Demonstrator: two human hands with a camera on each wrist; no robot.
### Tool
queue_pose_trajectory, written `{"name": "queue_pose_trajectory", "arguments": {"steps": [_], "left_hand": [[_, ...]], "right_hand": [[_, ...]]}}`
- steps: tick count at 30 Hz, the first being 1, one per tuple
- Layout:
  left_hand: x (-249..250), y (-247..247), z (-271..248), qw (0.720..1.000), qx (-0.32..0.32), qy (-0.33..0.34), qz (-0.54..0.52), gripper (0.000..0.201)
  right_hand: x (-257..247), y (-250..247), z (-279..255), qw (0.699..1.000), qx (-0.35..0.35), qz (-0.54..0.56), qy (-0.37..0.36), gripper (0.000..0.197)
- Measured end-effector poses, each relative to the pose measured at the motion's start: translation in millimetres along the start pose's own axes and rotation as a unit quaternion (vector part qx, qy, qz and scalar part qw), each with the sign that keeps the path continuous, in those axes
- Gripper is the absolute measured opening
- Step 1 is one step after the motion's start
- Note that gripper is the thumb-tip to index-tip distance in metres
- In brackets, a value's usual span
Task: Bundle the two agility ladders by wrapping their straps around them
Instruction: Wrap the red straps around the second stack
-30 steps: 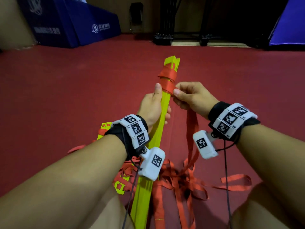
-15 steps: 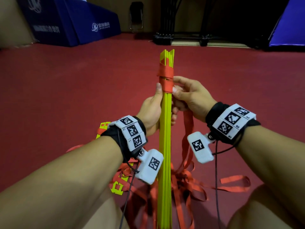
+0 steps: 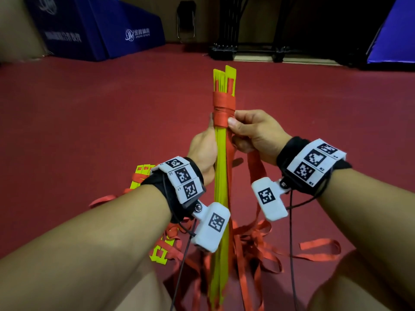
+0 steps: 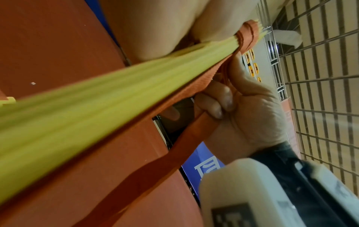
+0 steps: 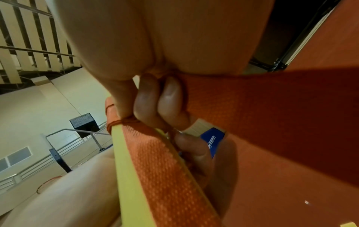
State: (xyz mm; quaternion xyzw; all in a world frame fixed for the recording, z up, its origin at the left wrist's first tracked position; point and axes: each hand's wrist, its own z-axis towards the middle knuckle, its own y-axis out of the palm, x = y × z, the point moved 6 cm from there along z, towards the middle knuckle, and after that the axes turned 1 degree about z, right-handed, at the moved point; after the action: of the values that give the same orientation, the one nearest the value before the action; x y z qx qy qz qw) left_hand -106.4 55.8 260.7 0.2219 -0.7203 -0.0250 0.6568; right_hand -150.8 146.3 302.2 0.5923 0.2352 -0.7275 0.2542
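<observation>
I hold a stack of yellow ladder rungs upright over the red floor. My left hand grips the stack from the left, just under a band of red strap wound several times round its top. My right hand pinches the strap against the stack at the lower edge of that band. In the left wrist view the right hand's fingers curl round the strap, which trails down. The right wrist view shows the strap close up beside a yellow rung.
Loose red straps lie tangled on the floor below my hands. A second set of yellow rungs lies at the left behind my left wrist. Blue padded blocks and a black rack base stand at the far edge.
The rung stack has swung from a rightward tilt to upright and turned edge-on. The strap band at its top has grown wider, and my right hand has come in against it.
</observation>
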Motion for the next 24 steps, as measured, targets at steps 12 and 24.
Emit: {"name": "queue_pose_trajectory", "arguments": {"steps": [12, 24], "left_hand": [[-1.3, 2.2, 3.8, 0.994, -0.015, 0.076, 0.080, 0.034], [8.6, 4.5, -0.3, 0.982, -0.051, 0.133, 0.125, 0.030]], "right_hand": [[-0.7, -22.0, 5.6, 0.974, 0.120, -0.185, -0.047, 0.041], [-12.6, -25.2, 0.8, 0.978, 0.054, -0.186, -0.073, 0.020]]}}
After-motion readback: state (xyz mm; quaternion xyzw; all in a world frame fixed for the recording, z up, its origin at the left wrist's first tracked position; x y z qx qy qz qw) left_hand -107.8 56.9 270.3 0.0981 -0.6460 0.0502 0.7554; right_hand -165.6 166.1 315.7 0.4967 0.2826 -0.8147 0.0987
